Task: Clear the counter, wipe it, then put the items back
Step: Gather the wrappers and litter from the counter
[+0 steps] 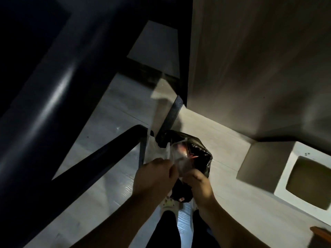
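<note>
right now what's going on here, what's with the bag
A person stands on a pale floor in dim light, looking down at a black plastic bag held in front of their legs. The left hand pinches a clear plastic wrapper at the bag's mouth, and the right hand grips the bag's edge. Something reddish shows inside, too blurred to name. A white square container sits on the floor to the right. No counter is in view.

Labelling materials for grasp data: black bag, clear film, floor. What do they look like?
Black bag: thin glossy plastic, crinkled with sharp highlights. Clear film: probably see-through plastic, but it's blurred. Floor: pale matte planks with wood grain, likely laminate or vinyl.
</note>
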The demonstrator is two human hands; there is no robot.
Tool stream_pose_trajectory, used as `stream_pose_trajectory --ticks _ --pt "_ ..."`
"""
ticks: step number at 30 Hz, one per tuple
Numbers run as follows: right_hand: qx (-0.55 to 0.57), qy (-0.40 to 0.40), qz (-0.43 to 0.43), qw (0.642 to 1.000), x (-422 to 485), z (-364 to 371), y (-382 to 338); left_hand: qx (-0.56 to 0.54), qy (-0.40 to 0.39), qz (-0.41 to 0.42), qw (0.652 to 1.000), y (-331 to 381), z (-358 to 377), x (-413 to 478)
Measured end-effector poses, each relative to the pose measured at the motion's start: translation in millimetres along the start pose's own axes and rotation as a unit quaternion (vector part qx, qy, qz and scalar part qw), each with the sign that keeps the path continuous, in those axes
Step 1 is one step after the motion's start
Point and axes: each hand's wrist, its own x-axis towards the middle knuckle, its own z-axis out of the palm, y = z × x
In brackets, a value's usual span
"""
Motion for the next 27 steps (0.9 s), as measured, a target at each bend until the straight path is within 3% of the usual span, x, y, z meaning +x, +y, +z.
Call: stream_pose_trajectory --ticks 4,6,11,16,22,27 --pt "0.054 -0.024 0.018 0.998 0.7 -0.8 -6.3 -0.074 0.004 -0.022 0.997 -12.3 1.9 3.0" --pt "0.081 -0.031 0.031 0.996 3.4 -1.2 -7.0 -0.051 -0.039 -0.046 0.997 -19.1 12.2 6.7" --pt "0.115 -0.048 0.102 0.987 19.2 1.3 0.8 -0.039 -0.138 -0.009 0.99 -20.0 32.4 19.2" --pt "0.053 -0.021 0.138 0.989 43.1 3.3 17.3 -0.028 -0.233 -0.061 0.97 -26.7 55.7 26.9" --pt "0.034 -0.035 0.178 0.983 64.7 -4.4 30.6 -0.035 -0.26 -0.052 0.964 -34.3 90.1 30.5" --pt "-0.096 0.044 0.169 0.98 71.1 -1.2 46.4 -0.04 -0.26 -0.051 0.963 -30.0 95.5 28.1"
